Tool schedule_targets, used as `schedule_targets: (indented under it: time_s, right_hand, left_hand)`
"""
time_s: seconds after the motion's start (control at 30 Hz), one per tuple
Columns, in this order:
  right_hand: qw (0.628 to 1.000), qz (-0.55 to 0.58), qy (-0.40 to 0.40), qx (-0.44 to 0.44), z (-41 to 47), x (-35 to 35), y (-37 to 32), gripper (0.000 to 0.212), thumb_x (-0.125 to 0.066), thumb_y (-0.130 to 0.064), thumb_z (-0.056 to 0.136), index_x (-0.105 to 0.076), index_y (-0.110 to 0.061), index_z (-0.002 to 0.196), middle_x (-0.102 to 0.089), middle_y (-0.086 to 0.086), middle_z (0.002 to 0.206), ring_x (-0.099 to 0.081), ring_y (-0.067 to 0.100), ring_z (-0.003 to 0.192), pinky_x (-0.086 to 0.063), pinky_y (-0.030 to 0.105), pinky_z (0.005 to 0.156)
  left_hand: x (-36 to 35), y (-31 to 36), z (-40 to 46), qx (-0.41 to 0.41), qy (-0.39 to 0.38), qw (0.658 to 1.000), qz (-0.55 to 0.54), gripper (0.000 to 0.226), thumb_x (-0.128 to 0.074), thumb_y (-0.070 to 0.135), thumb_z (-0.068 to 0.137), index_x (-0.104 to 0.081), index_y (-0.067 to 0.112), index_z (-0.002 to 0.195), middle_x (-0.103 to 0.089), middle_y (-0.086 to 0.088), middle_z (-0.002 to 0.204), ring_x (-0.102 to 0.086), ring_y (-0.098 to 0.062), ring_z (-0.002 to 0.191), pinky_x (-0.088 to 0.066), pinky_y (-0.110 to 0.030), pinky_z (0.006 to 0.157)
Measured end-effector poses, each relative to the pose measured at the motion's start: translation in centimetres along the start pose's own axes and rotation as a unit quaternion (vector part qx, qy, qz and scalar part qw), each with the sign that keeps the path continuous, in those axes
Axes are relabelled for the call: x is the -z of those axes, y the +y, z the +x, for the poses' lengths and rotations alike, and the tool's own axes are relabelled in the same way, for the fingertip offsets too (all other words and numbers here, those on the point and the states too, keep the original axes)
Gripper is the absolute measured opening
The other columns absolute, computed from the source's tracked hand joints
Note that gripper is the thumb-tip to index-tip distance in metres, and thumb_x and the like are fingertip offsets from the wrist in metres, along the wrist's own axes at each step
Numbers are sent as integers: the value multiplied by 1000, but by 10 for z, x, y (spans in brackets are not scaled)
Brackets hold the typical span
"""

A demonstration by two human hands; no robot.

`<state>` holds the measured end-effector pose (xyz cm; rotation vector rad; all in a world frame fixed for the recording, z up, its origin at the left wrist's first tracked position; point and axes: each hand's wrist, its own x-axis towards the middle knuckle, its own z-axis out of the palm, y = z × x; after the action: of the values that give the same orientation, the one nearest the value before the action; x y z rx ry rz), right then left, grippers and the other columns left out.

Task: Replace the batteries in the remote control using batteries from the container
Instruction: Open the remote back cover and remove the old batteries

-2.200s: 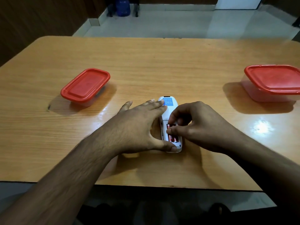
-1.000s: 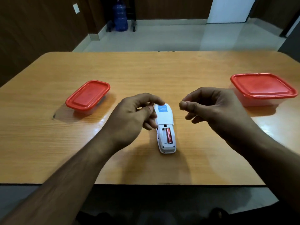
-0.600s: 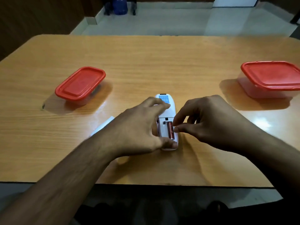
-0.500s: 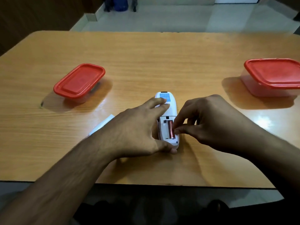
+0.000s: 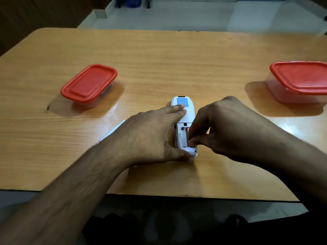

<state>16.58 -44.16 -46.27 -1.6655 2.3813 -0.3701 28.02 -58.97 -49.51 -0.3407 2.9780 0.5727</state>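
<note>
Left hand point(image 5: 150, 137) steadies a white remote point(image 5: 185, 121) on the tabletop point(image 5: 159, 68), its grip spanning it, while the right hand point(image 5: 228, 128) pinches a red battery point(image 5: 189, 130) in its open compartment.

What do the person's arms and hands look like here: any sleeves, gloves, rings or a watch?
Both forearms are bare up to the picture's edge, so no sleeve shows. The left hand and the right hand wear no gloves. No ring shows on the visible fingers, and no watch or band shows on either wrist. The right forearm lies in shadow, so small details there are hard to tell.
</note>
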Motion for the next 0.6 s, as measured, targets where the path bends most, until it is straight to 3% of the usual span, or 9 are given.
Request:
schedule_targets:
  time_s: [0.13,0.33,0.5,0.6]
  right_hand:
    - [1000,-15,-14,-6,0,1,-3,9,-70,-31,83,-79,-31,85,-74,-8,76,-62,6,74,-54,34,70]
    - [1000,-15,-8,9,-4,1,-3,11,-69,-33,81,-79,-32,87,-72,-13,79,-63,2,73,-52,24,70]
    - [1000,2,9,19,-7,-3,-1,15,-71,-39,77,-79,-30,86,-71,-13,77,-65,2,72,-53,26,67]
    - [999,29,2,20,-7,-3,2,20,-69,-42,75,-79,-30,86,-68,-14,73,-64,0,69,-51,20,64]
  left_hand:
    - [0,2,-1,-1,8,1000,8,115,-40,90,47,-26,40,149,-17,29,156,-46,-2,126,-46,-33,97]
    - [1,1,1,-5,-7,1000,13,113,-46,87,52,-26,35,150,-17,25,158,-34,-3,138,-43,-36,103]
    - [3,0,2,-10,-9,1000,-4,109,-62,79,59,-28,31,150,-20,22,158,-28,-3,141,-43,-36,104]
    - [4,1,3,-9,-14,1000,-12,110,-64,77,57,-29,31,150,-21,22,158,-29,-3,141,-43,-36,104]
